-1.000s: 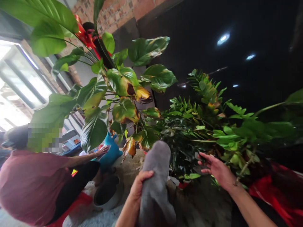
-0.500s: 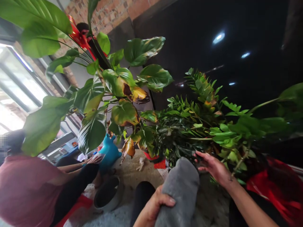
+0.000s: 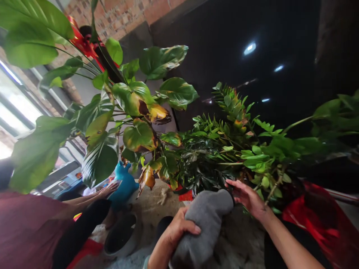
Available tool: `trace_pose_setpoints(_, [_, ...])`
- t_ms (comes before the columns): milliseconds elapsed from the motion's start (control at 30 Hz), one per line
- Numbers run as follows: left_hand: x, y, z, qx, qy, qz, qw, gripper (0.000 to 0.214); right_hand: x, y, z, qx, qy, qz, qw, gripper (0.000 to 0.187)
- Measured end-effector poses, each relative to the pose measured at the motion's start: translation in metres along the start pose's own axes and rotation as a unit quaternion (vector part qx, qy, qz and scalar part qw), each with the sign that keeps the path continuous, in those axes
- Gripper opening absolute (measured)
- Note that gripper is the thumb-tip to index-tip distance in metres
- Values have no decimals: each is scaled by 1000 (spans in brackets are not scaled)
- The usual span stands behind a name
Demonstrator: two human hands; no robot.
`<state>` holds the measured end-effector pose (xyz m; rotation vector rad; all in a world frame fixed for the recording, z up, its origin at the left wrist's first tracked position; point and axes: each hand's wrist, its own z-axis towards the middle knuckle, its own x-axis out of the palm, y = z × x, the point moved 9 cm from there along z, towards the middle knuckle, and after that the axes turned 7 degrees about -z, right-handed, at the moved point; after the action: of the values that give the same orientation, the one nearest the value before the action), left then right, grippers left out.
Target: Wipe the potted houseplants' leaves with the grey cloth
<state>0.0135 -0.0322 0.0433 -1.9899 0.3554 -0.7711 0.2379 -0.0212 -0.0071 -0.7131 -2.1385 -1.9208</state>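
Observation:
My left hand (image 3: 182, 228) is closed around a grey plush-like stuffed shape (image 3: 206, 216), thumb lying across its near side. The shape bends to the right, and its rounded end has a dark edge. My right hand (image 3: 248, 198) is beside that end, fingers stretched out and apart; whether the fingertips touch the edge I cannot tell. The lower part of the grey shape runs out of the bottom of the view.
Large potted plants (image 3: 140, 134) spread ahead, some leaves browned. At left, a person in a pink top (image 3: 30, 228) has hands at a blue animal-shaped figure (image 3: 123, 185). A grey bucket (image 3: 122, 235) stands on the floor. Red plastic (image 3: 316, 220) lies at right.
The grey shape has tilted from nearly upright, its rounded end now bending toward my right hand. My left hand has moved a little left. The whole view has shifted slightly.

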Motion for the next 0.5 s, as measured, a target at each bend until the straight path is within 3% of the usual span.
trace_pose_setpoints(67, [12,-39,-1,64,11,-2,998,42,-1,1,-1,6,-7,4,1000,28])
trace_pose_setpoints(167, [28,-98,15,167,-18,-37,985,45,0,0,-1,22,-22,17,999,24])
trace_pose_setpoints(233, [31,-113,35,201,-58,-55,976,45,1,0,0,25,-30,33,999,24])
trace_pose_setpoints(300, [27,-98,52,181,-104,-38,977,43,0,-1,0,22,-28,48,998,24])
trace_pose_setpoints(367, [20,-63,61,105,-124,7,987,38,-2,-3,1,17,-24,50,998,24])
trace_pose_setpoints(433, [15,-27,57,12,-96,40,995,37,-6,-4,2,8,-20,40,999,26])
trace_pose_setpoints(500, [19,-16,43,-33,-41,35,998,39,-8,-5,3,7,-13,30,999,29])
